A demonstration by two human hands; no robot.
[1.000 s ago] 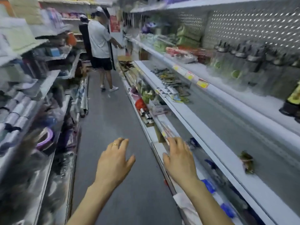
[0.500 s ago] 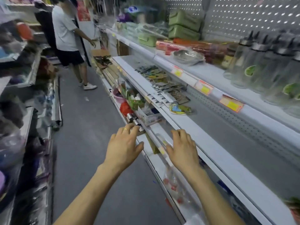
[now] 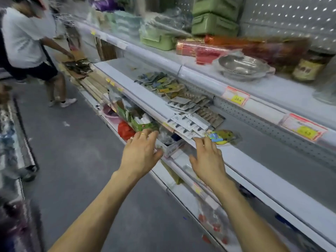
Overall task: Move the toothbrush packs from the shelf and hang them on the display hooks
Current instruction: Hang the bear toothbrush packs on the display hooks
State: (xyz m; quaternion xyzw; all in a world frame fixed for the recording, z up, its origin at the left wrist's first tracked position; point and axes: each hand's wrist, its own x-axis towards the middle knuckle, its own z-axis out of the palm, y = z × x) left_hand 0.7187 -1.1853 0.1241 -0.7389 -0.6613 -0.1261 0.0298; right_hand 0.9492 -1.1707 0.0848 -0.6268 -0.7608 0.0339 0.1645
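Flat carded packs (image 3: pixel 189 122) lie in a loose row on the middle white shelf (image 3: pixel 254 180), with more colourful packs (image 3: pixel 163 82) farther back; blur hides whether they are toothbrush packs. A yellow-blue pack (image 3: pixel 221 137) lies at the near end of the row. My right hand (image 3: pixel 209 159) reaches over the shelf's front edge, fingers straight, fingertips just short of that pack. My left hand (image 3: pixel 141 153), with a ring, hovers open over the lower shelf's boxes, holding nothing. Perforated back panel (image 3: pixel 291 17) rises at upper right; no hooks show.
The upper shelf carries green boxes (image 3: pixel 214 24), red packages (image 3: pixel 205 50), a steel bowl (image 3: pixel 243 67) and a jar (image 3: pixel 309 68). A person in a white shirt (image 3: pixel 27 37) bends over goods down the aisle. Grey floor (image 3: pixel 72 170) runs left; stocked shelving lines the far left.
The view has advanced along the aisle toward the packs. Both hands have moved forward; the right hand now reaches the middle shelf's edge near the yellow-blue pack.
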